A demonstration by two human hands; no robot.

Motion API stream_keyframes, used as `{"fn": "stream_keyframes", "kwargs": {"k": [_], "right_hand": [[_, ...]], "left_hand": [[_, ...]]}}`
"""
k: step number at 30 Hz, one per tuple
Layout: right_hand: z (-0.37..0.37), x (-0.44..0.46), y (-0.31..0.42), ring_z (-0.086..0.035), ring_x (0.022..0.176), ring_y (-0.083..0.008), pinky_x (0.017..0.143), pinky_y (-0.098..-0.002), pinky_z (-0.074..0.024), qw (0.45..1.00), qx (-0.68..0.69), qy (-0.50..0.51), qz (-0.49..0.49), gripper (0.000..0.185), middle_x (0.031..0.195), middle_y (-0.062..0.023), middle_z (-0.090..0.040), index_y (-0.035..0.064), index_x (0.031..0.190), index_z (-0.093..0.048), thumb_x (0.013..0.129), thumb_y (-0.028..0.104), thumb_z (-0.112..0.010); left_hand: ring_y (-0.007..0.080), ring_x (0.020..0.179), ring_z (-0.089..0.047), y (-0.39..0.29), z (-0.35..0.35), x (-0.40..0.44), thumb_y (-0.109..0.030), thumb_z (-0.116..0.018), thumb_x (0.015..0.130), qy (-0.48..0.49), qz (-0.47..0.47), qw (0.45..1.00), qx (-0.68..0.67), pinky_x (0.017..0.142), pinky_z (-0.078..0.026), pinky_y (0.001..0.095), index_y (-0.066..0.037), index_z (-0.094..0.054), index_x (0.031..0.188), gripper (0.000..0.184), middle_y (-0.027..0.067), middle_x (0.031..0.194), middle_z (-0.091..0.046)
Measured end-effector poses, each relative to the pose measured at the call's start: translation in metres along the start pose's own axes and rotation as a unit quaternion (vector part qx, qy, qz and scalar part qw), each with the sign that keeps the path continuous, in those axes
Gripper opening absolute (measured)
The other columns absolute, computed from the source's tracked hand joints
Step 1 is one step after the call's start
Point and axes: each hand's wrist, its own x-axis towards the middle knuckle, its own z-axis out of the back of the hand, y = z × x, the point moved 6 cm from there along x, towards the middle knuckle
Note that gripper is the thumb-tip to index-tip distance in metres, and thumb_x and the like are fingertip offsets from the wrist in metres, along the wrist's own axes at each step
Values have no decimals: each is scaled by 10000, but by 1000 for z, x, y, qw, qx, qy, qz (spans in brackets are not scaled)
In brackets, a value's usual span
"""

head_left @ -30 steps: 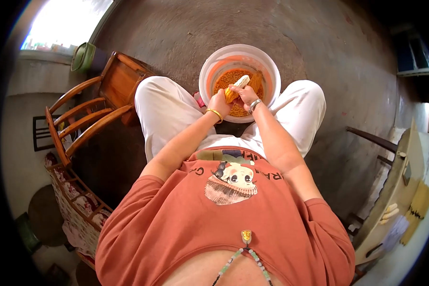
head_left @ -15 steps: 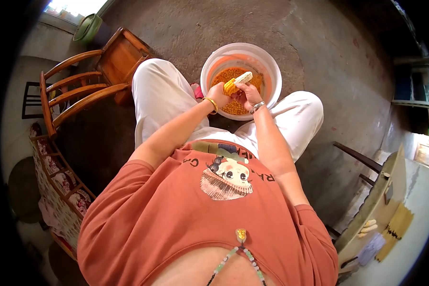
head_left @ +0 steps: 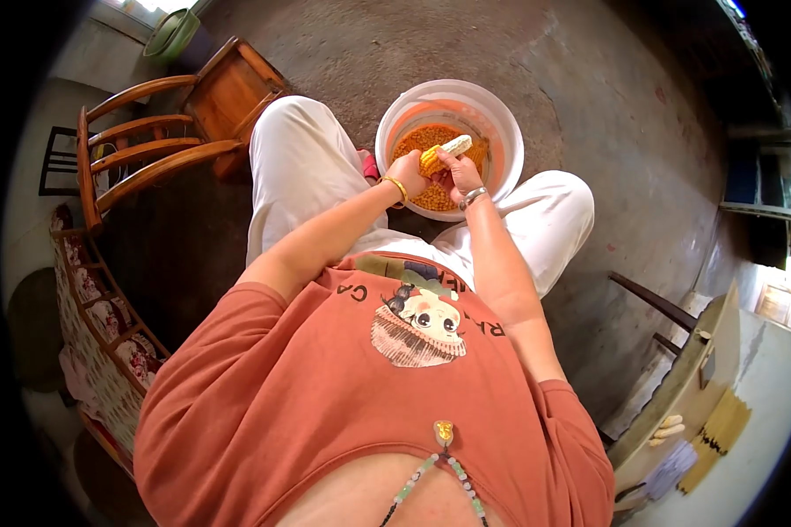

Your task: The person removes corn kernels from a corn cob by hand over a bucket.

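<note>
Over a white bucket [head_left: 511, 132], my left hand [head_left: 404, 172] is closed around the yellow, kernel-covered end of a corn cob [head_left: 431, 161]. My right hand [head_left: 460, 178] is closed on it too, its thumb near where yellow meets a pale, bare stretch of cob [head_left: 457, 146]. Whether the yellow and pale parts are one cob or two pressed together, I cannot tell. Loose corn kernels [head_left: 432, 198] cover the bottom of the bucket, below my hands. Some of my right fingers are hidden beneath the cob.
The bucket stands between my knees on a concrete floor [head_left: 466, 44]. A wooden chair [head_left: 228, 97] is at the left, with a green container [head_left: 171, 35] behind it. On the right is a table [head_left: 677, 404] with pale cobs [head_left: 668, 429] on top.
Both hands still hold the corn over the bucket, with little change in grip. The whole view has shifted slightly.
</note>
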Motion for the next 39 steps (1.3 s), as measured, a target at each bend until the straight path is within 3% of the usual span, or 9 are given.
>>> {"fn": "stream_keyframes", "kwargs": {"k": [12,15,18,24,31,36,39], "right_hand": [[-16,-8,10,-550,681,-115,594,-258,-474,999,-5,20,26,226,854,-12,-596,63,1016,-557,832,155,-650],[-13,-5,8,-554,690,-113,607,-259,-481,999,-2,29,18,231,861,-14,-597,60,1020,-557,838,170,-647],[-13,-6,9,-566,710,-115,630,-259,-495,999,-8,23,20,236,875,-20,-601,54,1021,-557,847,192,-638],[-9,-1,7,-587,751,-126,660,-261,-518,999,-38,18,34,253,903,-37,-608,45,1036,-548,862,214,-619],[-14,-5,11,-584,746,-131,657,-267,-528,999,-12,29,42,261,907,-44,-605,36,1060,-539,869,200,-609],[-13,-6,11,-591,839,-148,696,-283,-545,999,-21,21,39,298,974,-56,-588,20,1093,-522,865,188,-615],[-14,-6,13,-594,852,-152,705,-286,-547,999,-28,20,40,315,978,-60,-588,15,1103,-518,864,194,-617]], "left_hand": [[243,786,-617,7,2,8,-188,-814,584,29,19,997,-72,730,-476,334,4,-583,917,448,140,846,-647],[297,824,-626,9,2,8,-255,-784,601,16,-2,997,-70,734,-476,356,9,-592,885,433,184,838,-643],[228,792,-619,10,1,9,-162,-807,594,20,10,997,-70,734,-479,323,1,-588,932,434,131,861,-651],[208,801,-616,2,8,4,-136,-797,607,31,31,995,-90,747,-478,318,7,-587,940,419,114,866,-651],[132,657,-591,10,4,7,-107,-777,635,50,30,986,-157,579,-479,274,-10,-586,938,371,55,786,-623],[107,599,-567,17,-1,10,-100,-771,641,39,19,981,-189,517,-455,260,-17,-583,931,355,32,737,-602],[201,754,-606,16,3,6,-204,-790,595,74,68,972,-213,707,-466,314,8,-599,898,416,108,806,-642]]}}
